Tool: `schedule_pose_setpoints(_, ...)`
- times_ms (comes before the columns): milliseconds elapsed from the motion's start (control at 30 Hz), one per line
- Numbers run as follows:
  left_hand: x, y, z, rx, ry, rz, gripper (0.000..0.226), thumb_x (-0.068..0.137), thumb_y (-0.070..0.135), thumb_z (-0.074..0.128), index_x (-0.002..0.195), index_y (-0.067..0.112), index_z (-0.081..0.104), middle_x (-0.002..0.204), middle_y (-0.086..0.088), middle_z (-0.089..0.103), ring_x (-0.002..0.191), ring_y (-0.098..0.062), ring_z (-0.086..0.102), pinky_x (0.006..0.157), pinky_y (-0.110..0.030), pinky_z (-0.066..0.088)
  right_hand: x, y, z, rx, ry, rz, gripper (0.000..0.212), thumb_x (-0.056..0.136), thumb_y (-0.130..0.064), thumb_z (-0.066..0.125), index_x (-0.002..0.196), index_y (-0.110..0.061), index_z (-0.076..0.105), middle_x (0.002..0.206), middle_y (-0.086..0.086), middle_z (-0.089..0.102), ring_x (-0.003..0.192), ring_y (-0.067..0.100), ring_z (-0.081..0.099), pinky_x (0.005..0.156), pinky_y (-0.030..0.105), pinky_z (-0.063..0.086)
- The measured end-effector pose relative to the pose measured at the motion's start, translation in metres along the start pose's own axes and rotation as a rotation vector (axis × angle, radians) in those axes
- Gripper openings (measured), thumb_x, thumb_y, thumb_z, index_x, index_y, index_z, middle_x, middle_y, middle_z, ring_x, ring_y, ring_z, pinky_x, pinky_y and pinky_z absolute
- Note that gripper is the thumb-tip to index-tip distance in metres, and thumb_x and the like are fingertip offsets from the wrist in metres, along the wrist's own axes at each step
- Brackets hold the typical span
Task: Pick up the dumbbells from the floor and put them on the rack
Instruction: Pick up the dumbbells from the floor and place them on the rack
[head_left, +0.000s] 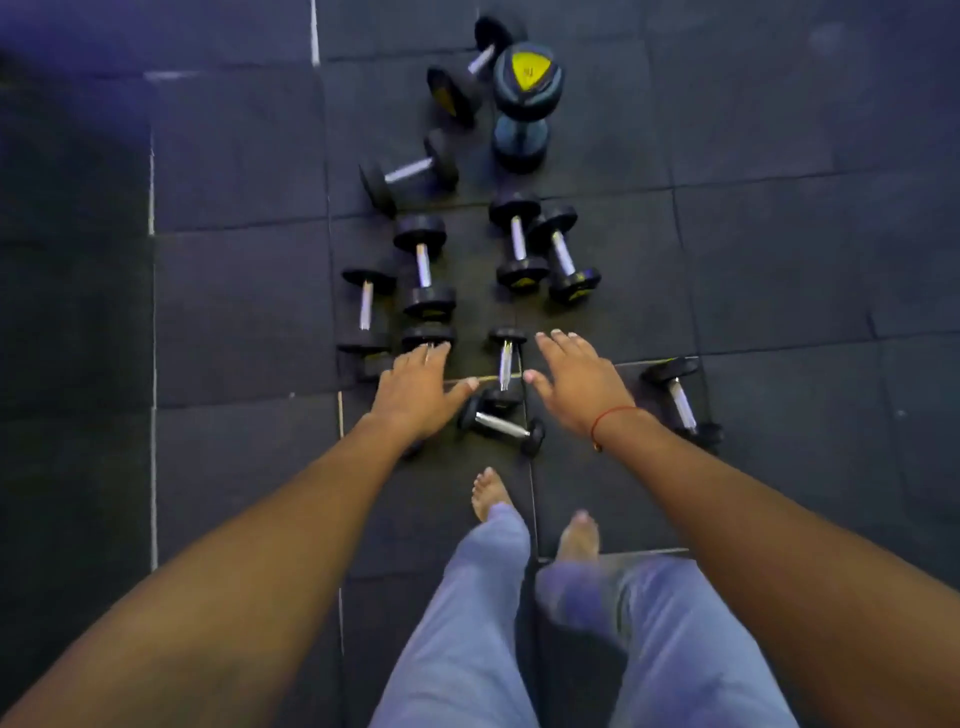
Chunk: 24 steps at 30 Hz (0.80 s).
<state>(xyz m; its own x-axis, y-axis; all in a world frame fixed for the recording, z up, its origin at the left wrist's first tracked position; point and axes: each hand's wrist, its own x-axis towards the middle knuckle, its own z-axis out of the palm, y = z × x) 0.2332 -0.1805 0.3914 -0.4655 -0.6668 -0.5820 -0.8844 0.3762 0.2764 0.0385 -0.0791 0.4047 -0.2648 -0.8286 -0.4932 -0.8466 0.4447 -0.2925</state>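
On black floor mats (234, 312), eleven dumbbells (518, 243), two empty hands (415, 389).

Both arms were left bare, with no sleeves seen. A thin red thread bracelet (613, 415) was worn on the wrist of the right hand (582, 382). The legs were covered by loose light grey-blue trousers (467, 613), and both feet were bare.
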Motion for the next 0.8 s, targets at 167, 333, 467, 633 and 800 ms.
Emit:
schedule_pose_setpoints(167,0.054,-0.005,0.079,-0.467,-0.091,-0.401,0.079,0.081,0.07,0.048,0.143,0.022,0.041,0.143,-0.009,0.049,0.131,-0.032,0.045,0.107,-0.045,0.039,0.071,0.036,0.07,0.082,-0.215,-0.013,0.058,0.093,-0.045,0.047,0.142,-0.016,0.036,0.15,0.009,0.035,0.139,0.028,0.029,0.109,0.048,0.034)
schedule_pose_setpoints(333,0.11,-0.016,0.184,-0.825,-0.285,-0.685,0.064,0.091,0.055,0.053,0.136,0.01,0.051,0.139,-0.01,0.053,0.127,-0.027,0.049,0.097,-0.03,0.038,0.155,0.074,0.164,0.219,-0.417,0.062,0.052,0.092,-0.043,0.05,0.134,-0.013,0.044,0.137,0.015,0.051,0.127,0.033,0.046,0.104,0.039,0.039)
schedule_pose_setpoints(467,0.156,-0.024,0.281,-0.998,-0.418,-0.83,0.06,0.093,0.054,0.05,0.133,0.009,0.053,0.133,-0.01,0.055,0.12,-0.029,0.052,0.092,-0.034,0.041,0.225,0.093,0.236,0.341,-0.47,0.173,0.051,0.09,-0.043,0.053,0.13,-0.012,0.048,0.128,0.015,0.058,0.12,0.032,0.053,0.099,0.036,0.042)
schedule_pose_setpoints(633,0.199,-0.031,0.373,-1.201,-0.409,-1.027,0.066,0.091,0.056,0.052,0.138,0.011,0.047,0.131,-0.014,0.054,0.111,-0.03,0.055,0.092,-0.036,0.046,0.3,0.118,0.311,0.436,-0.443,0.368,0.05,0.086,-0.041,0.06,0.122,-0.007,0.054,0.123,0.013,0.061,0.113,0.03,0.057,0.093,0.032,0.044)
schedule_pose_setpoints(800,0.23,-0.037,0.43,-1.413,-0.277,-1.088,0.054,0.092,0.044,0.056,0.136,0.015,0.049,0.135,-0.008,0.052,0.12,-0.025,0.051,0.091,-0.036,0.045,0.349,0.126,0.363,0.683,-0.383,0.558,0.034,0.085,-0.026,0.067,0.11,-0.004,0.061,0.098,0.01,0.064,0.081,0.023,0.063,0.076,0.031,0.048)
